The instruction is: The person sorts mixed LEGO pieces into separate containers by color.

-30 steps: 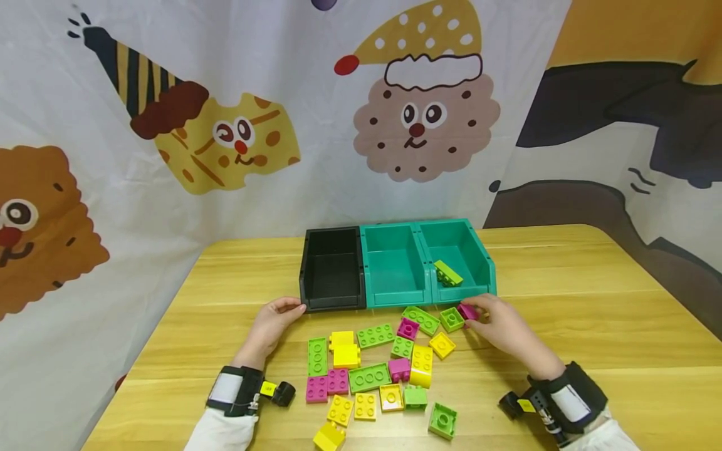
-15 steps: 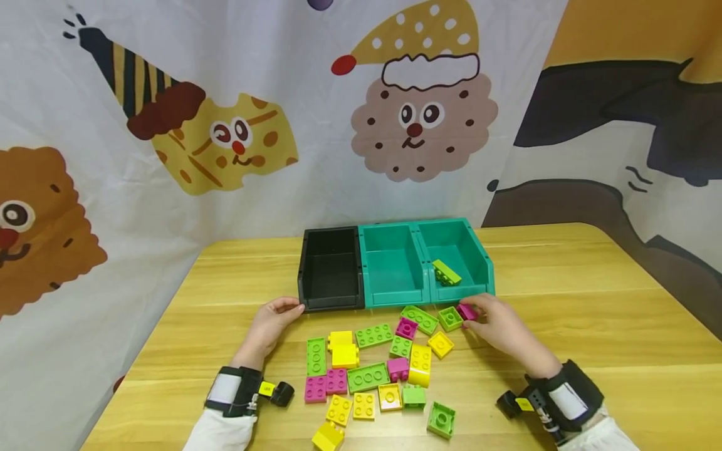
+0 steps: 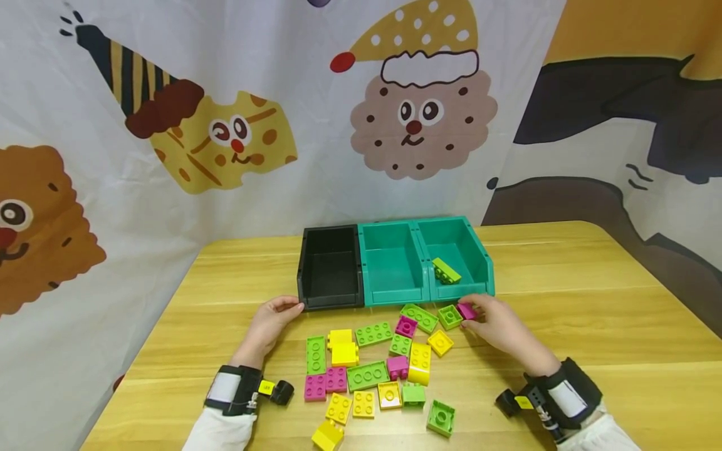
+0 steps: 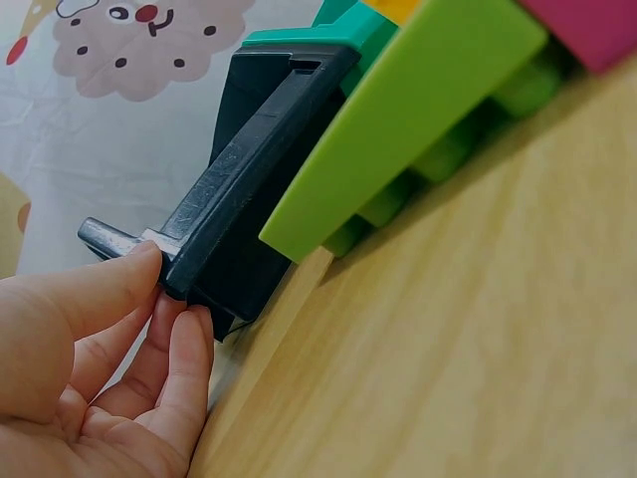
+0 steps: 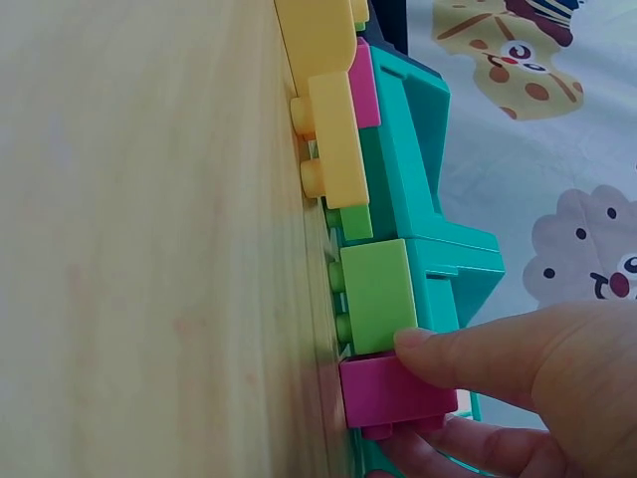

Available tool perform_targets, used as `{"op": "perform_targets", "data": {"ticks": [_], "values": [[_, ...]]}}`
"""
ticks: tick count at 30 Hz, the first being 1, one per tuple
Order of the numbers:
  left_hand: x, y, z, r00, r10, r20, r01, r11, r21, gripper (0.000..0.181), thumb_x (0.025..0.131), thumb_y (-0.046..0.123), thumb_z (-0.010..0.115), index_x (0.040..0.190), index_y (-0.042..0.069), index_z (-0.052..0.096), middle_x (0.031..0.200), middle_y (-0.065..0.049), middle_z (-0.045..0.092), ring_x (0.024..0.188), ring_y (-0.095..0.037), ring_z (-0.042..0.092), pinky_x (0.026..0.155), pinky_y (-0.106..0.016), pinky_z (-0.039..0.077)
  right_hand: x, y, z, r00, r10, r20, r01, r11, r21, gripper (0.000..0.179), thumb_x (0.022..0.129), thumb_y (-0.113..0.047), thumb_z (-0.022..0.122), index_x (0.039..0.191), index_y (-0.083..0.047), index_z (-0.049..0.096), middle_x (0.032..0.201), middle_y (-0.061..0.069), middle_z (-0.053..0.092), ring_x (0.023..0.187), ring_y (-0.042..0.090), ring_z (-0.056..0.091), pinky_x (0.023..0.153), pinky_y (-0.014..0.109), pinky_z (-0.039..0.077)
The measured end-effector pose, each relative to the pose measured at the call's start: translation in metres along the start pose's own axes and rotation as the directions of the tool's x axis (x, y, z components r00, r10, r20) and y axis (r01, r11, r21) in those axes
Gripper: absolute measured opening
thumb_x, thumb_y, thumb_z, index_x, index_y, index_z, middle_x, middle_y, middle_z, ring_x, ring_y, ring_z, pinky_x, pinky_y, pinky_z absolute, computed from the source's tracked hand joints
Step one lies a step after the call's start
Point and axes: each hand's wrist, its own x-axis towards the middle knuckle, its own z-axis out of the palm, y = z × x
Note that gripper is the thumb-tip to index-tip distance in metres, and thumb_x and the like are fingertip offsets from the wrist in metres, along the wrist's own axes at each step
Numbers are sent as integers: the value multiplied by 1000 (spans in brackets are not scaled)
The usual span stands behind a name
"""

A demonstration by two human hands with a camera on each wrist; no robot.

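At the front left corner of a black bin (image 3: 329, 269), my left hand (image 3: 269, 326) holds the plastic edge, thumb above and fingers below, as the left wrist view shows. My right hand (image 3: 499, 322) pinches a magenta building brick (image 5: 393, 393) between thumb and fingers, on the table before the right teal bin (image 3: 492, 275). Directly beside that brick sits a square green brick (image 3: 449, 317); my thumb tip reaches its edge in the right wrist view. Inside the right teal bin a long green brick (image 3: 447, 271) lies tilted.
A middle teal bin (image 3: 391, 257) stands between the black bin and the right one. In front, several green, yellow and magenta bricks are scattered on the wooden table (image 3: 592, 300), including a yellow brick (image 3: 440, 342) near my right hand. A printed cloth (image 3: 316, 156) hangs behind.
The view shifts very slightly. Both hands keep their places at the black bin and the magenta brick; no brick visibly changes its place.
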Motion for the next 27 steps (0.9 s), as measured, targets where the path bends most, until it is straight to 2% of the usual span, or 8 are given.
{"op": "perform_targets", "data": {"ticks": [17, 27], "values": [[2, -2, 0, 1000, 1, 2, -1, 1000, -23, 22, 86, 6, 67, 103, -7, 64, 84, 5, 63, 80, -6, 55, 72, -16, 48, 0, -1, -1, 1000, 9, 11, -9, 1000, -6, 35, 81, -4, 71, 114, 4, 61, 108, 23, 62, 91, 32, 61, 78, 48, 53], [3, -2, -1, 1000, 6, 5, -6, 1000, -12, 20, 86, 5, 66, 102, -7, 65, 84, 7, 63, 81, -6, 55, 72, -16, 47, 0, -2, -1, 1000, 3, -9, -3, 1000, -11, 35, 80, -3, 71, 113, 4, 61, 108, 23, 62, 91, 32, 61, 78, 48, 53]]}}
